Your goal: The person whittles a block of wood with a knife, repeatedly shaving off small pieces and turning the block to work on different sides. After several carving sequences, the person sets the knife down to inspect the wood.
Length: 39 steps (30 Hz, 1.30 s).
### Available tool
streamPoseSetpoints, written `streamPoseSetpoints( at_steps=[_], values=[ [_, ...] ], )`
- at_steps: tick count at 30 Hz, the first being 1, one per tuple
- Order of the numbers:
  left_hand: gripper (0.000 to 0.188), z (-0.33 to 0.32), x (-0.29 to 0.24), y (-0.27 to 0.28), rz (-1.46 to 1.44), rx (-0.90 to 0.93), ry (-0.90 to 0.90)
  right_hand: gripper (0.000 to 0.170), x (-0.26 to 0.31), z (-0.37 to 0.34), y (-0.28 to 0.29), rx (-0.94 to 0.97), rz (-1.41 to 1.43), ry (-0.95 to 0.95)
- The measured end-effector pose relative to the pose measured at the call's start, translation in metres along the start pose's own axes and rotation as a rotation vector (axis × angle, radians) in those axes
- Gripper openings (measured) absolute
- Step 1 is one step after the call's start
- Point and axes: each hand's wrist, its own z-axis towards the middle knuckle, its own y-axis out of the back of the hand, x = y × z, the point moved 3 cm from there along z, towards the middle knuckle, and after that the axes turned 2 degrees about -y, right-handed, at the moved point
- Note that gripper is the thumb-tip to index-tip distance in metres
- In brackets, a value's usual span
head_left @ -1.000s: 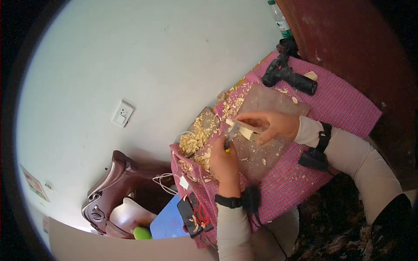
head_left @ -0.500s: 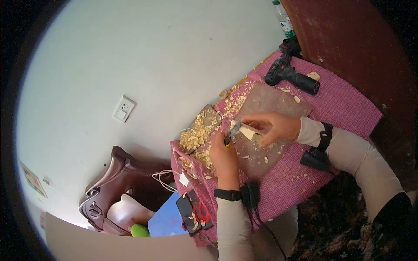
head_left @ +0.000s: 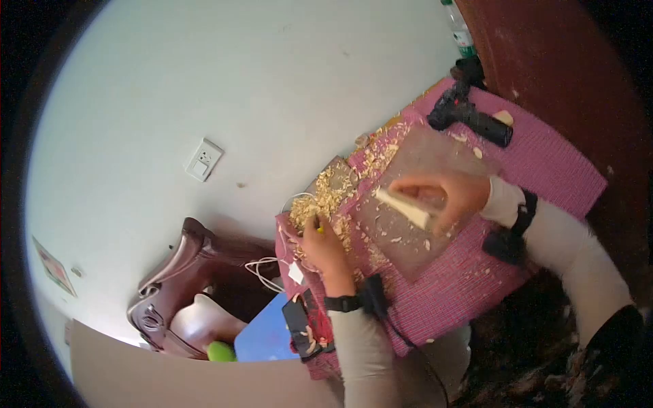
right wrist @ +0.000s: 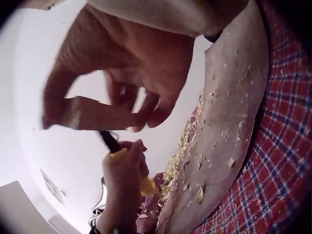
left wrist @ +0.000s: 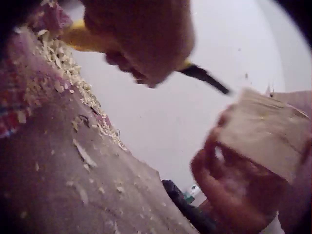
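My left hand (head_left: 325, 250) grips a knife with a yellow handle (left wrist: 85, 39) and a dark blade (left wrist: 207, 80). In the head view it hovers at the left, near the heap of wood shavings (head_left: 320, 200), apart from the wood. My right hand (head_left: 462, 200) holds a pale block of carved wood (head_left: 405, 207) between thumb and fingers, over a grey board (head_left: 415, 262). From the right wrist, the thumb and fingertips clasp the ends of the wood (right wrist: 92, 114), with the knife's dark blade (right wrist: 109, 141) beyond it. Cut facets show on the wood in the left wrist view.
A black cordless drill (head_left: 469, 119) lies at the back right of the pink checked cloth (head_left: 544, 163), near a plastic bottle (head_left: 459, 30). At the front left lie a phone (head_left: 299, 330) and a red-handled tool (head_left: 320, 326). Loose chips litter board and cloth.
The left hand with the knife has swung left, away from the wood toward the shavings. The right hand still holds the wood, now seen more fully. The head view has shifted slightly.
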Motion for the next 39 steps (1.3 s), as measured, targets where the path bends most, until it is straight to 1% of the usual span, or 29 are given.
streamPoseSetpoints(
  at_steps=[1, 2, 3, 4, 5, 7, 8, 12, 15, 17, 18, 20, 21, 23, 24, 25, 26, 27, 29, 30, 31, 32, 33, 34, 35, 36, 37, 38, 39],
  values=[
    [0.02, -0.001, -0.008, 0.002, 0.006, 0.007, -0.005, 0.08, -0.004, 0.0, 0.005, -0.093, -0.052, -0.094],
    [0.017, -0.003, -0.019, -0.004, 0.025, 0.104, -0.082, 0.082, -0.01, 0.001, 0.006, -0.143, -0.048, -0.079],
    [0.022, -0.009, -0.031, -0.008, 0.045, 0.208, -0.158, 0.082, -0.009, 0.0, 0.006, -0.142, -0.053, -0.093],
    [0.023, -0.014, -0.048, -0.006, -0.01, 0.163, -0.252, 0.084, -0.006, -0.001, 0.007, -0.177, -0.195, -0.101],
    [0.023, -0.016, -0.056, -0.007, -0.016, 0.163, -0.251, 0.086, -0.003, 0.0, 0.01, -0.211, -0.338, -0.104],
    [0.023, -0.023, -0.069, -0.009, -0.119, 0.29, -0.419, 0.085, -0.004, -0.001, 0.013, -0.242, -0.388, -0.075],
    [0.022, -0.026, -0.072, -0.009, -0.129, 0.303, -0.399, 0.084, -0.005, -0.001, 0.014, -0.271, -0.43, -0.043],
    [0.022, -0.028, -0.073, -0.015, -0.162, 0.332, -0.392, 0.081, -0.003, -0.001, 0.014, -0.284, -0.417, -0.046],
    [0.02, -0.029, -0.066, -0.019, -0.155, 0.283, -0.382, 0.08, -0.004, -0.001, 0.012, -0.273, -0.436, -0.069],
    [0.012, -0.024, -0.048, -0.026, 0.003, 0.283, -0.29, 0.079, 0.001, 0.0, 0.006, -0.213, -0.327, -0.112],
    [0.012, -0.022, -0.038, -0.028, 0.002, 0.278, -0.286, 0.079, 0.005, 0.0, 0.003, -0.207, -0.33, -0.113],
    [0.014, -0.017, -0.01, -0.029, 0.221, 0.371, 0.005, 0.077, 0.02, -0.001, -0.01, -0.005, -0.632, 0.19],
    [0.014, -0.013, -0.008, -0.026, 0.222, 0.368, 0.004, 0.077, 0.019, -0.001, -0.009, -0.004, -0.632, 0.193],
    [0.021, -0.006, -0.003, -0.019, 0.265, 0.291, 0.025, 0.076, 0.009, -0.001, -0.007, -0.064, -0.592, 0.117],
    [0.021, -0.009, -0.01, -0.019, 0.257, 0.244, -0.037, 0.076, 0.006, -0.001, -0.007, -0.068, -0.587, 0.118],
    [0.021, -0.012, -0.015, -0.019, 0.255, 0.243, -0.035, 0.076, 0.004, 0.0, -0.002, -0.13, -0.505, 0.044],
    [0.02, -0.014, -0.021, -0.02, 0.191, 0.249, -0.055, 0.076, 0.001, -0.001, 0.003, -0.192, -0.424, -0.03],
    [0.019, -0.017, -0.028, -0.02, 0.128, 0.254, -0.078, 0.076, -0.002, -0.001, 0.005, -0.191, -0.428, -0.03],
    [0.017, -0.019, -0.038, -0.018, 0.075, 0.253, -0.088, 0.076, -0.014, 0.0, 0.012, -0.256, -0.259, -0.066],
    [0.015, -0.019, -0.043, -0.014, 0.025, 0.253, -0.1, 0.076, -0.019, 0.001, 0.013, -0.261, -0.258, -0.052],
    [0.015, -0.018, -0.05, -0.01, 0.019, 0.241, -0.119, 0.077, -0.021, 0.002, 0.016, -0.267, -0.184, -0.062],
    [0.014, -0.02, -0.056, -0.008, 0.059, 0.301, -0.114, 0.077, -0.021, 0.0, 0.021, -0.274, -0.112, -0.076],
    [0.013, -0.024, -0.064, -0.004, 0.103, 0.368, -0.102, 0.077, -0.01, -0.001, 0.019, -0.28, -0.118, -0.07],
    [0.011, -0.028, -0.077, 0.005, -0.015, 0.34, -0.145, 0.079, 0.0, -0.002, 0.013, -0.282, -0.093, -0.073],
    [0.011, -0.031, -0.083, 0.01, -0.014, 0.341, -0.146, 0.081, 0.008, -0.004, 0.007, -0.281, -0.065, -0.078],
    [0.011, -0.034, -0.09, 0.017, -0.046, 0.303, -0.225, 0.081, 0.013, -0.007, 0.002, -0.277, -0.065, -0.079],
    [0.012, -0.037, -0.098, 0.026, -0.078, 0.263, -0.301, 0.082, 0.02, -0.01, -0.005, -0.257, -0.128, -0.063],
    [0.012, -0.039, -0.103, 0.035, -0.075, 0.257, -0.296, 0.083, 0.027, -0.012, -0.012, -0.235, -0.192, -0.047],
    [0.013, -0.042, -0.11, 0.045, -0.088, 0.256, -0.312, 0.083, 0.031, -0.015, -0.02, -0.227, -0.195, -0.047]
  ],
)
